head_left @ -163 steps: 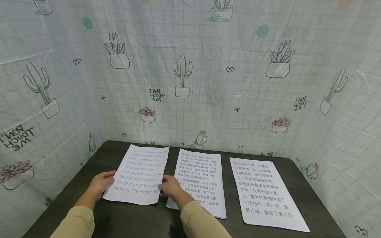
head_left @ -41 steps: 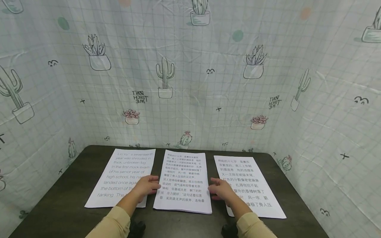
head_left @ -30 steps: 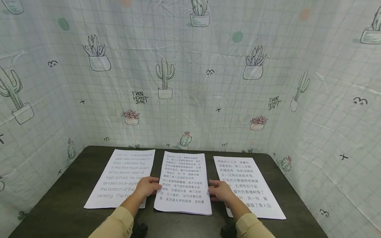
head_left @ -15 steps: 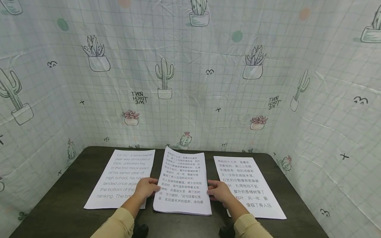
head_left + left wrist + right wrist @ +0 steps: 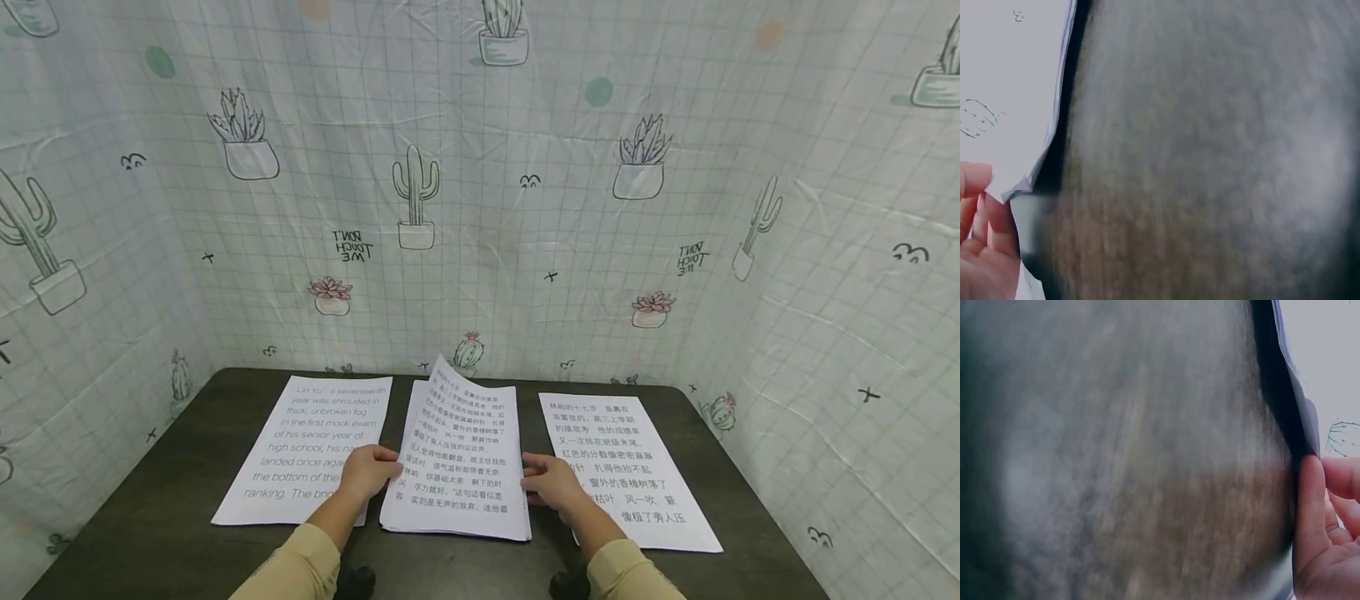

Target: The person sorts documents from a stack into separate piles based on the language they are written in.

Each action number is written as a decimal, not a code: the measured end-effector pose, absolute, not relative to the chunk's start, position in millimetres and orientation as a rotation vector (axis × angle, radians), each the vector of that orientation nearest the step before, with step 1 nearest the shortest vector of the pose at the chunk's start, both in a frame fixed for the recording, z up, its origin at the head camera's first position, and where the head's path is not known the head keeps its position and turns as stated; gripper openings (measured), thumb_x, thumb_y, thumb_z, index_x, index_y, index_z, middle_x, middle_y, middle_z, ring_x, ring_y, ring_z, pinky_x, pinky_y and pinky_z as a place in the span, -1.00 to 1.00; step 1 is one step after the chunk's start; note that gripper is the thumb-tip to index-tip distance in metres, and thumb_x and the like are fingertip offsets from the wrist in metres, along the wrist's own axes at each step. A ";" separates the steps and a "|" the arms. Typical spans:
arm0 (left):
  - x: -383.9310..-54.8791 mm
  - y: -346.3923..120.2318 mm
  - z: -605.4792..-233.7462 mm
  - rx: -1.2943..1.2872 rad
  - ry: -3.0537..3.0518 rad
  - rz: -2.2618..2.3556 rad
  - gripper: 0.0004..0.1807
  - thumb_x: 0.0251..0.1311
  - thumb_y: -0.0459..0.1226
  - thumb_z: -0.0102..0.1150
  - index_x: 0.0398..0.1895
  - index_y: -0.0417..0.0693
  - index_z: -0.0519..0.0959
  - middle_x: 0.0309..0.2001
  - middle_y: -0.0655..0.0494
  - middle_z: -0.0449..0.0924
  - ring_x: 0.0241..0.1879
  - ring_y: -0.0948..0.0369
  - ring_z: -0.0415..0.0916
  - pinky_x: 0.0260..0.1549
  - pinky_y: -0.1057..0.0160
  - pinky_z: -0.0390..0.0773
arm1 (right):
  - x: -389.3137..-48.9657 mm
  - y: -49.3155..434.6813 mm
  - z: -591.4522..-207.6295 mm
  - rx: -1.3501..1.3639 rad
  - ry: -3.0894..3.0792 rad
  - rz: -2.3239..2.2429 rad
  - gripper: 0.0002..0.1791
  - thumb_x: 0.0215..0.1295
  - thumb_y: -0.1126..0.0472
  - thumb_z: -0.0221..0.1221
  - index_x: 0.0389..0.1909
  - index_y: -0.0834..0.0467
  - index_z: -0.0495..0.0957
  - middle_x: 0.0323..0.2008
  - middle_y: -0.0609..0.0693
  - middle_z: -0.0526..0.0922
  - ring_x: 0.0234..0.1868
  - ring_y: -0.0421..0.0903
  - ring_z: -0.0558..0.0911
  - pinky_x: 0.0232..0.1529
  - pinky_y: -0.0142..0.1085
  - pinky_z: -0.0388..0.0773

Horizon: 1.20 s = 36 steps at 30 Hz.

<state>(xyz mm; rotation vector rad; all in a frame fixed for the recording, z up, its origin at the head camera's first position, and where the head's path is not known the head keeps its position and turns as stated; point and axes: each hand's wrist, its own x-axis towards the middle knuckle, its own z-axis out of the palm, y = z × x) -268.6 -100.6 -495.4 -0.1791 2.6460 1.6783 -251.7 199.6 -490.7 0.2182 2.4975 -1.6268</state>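
Note:
Between my two hands lies the middle stack of printed paper (image 5: 495,433), covered in Chinese text. Its top sheet (image 5: 457,467) is raised and bent, its far left corner curling up above the white sheet beneath. My left hand (image 5: 369,471) pinches the left edge, thumb on top; in the left wrist view its fingers (image 5: 1004,225) sit under the paper. On the opposite edge my right hand (image 5: 553,482) pinches too, its thumb and finger (image 5: 1311,500) meeting at the paper's side in the right wrist view. How many sheets each hand holds cannot be told.
To the left lies a sheet with large English text (image 5: 307,450), partly behind my left hand. A sheet with Chinese text (image 5: 637,475) lies to the right, partly covered by my right arm. A cactus-print curtain (image 5: 480,208) rises behind the dark table (image 5: 450,575).
Earlier both hands held the English sheet at the left; later they came to the flat middle stack. Since then its top sheet has been lifted, its far left corner rising and shifting right.

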 end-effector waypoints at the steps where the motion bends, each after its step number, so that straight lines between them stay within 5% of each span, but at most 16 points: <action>1: -269.0 -100.4 -495.5 -0.171 2.639 1.681 -0.77 0.08 -0.40 0.26 -0.20 -0.38 0.65 -0.28 -0.15 0.67 -0.36 0.16 0.59 -0.35 0.22 0.64 | -251.7 199.5 -490.6 0.219 2.493 -1.629 -0.41 0.19 0.47 0.17 0.30 0.40 0.37 -0.11 0.22 0.61 -0.19 -0.06 0.62 -0.17 -0.13 0.69; 13: -270.2 -105.8 -498.4 -0.018 2.207 1.825 -0.36 0.07 -0.56 0.04 0.32 -0.47 0.28 0.00 -0.26 0.62 -0.18 0.12 0.65 -0.22 0.10 0.68 | -253.0 202.9 -491.1 0.212 2.446 -1.701 -0.45 0.29 0.42 0.10 0.31 0.45 0.32 0.05 0.37 0.60 -0.05 0.08 0.68 -0.09 -0.06 0.68; 22: -272.9 -111.1 -499.7 0.107 1.979 2.044 -0.37 0.22 -0.55 -0.02 0.39 -0.43 0.18 0.17 -0.37 0.52 -0.12 0.16 0.66 -0.18 0.19 0.67 | -254.5 203.5 -491.4 0.184 2.483 -1.722 -0.44 0.36 0.26 0.10 0.32 0.42 0.31 0.10 0.35 0.58 -0.04 0.04 0.68 -0.03 -0.05 0.66; 28: -273.9 -108.2 -498.4 0.108 1.968 2.090 -0.39 0.27 -0.52 -0.04 0.42 -0.36 0.17 0.23 -0.37 0.47 -0.04 0.13 0.64 -0.13 0.18 0.66 | -254.5 200.6 -488.3 0.217 2.435 -1.832 -0.42 0.34 0.33 0.09 0.38 0.30 0.30 -0.07 0.24 0.70 -0.20 -0.07 0.71 -0.15 -0.10 0.67; 36: -277.7 -97.9 -490.1 0.147 1.950 2.122 -0.20 0.02 -0.63 -0.09 0.46 -0.31 0.12 0.23 -0.38 0.45 -0.08 0.16 0.61 -0.19 0.21 0.64 | -253.8 209.1 -480.6 0.230 2.433 -1.857 -0.34 0.31 0.42 0.08 0.45 0.20 0.22 -0.08 0.21 0.62 -0.25 -0.12 0.67 -0.27 -0.17 0.67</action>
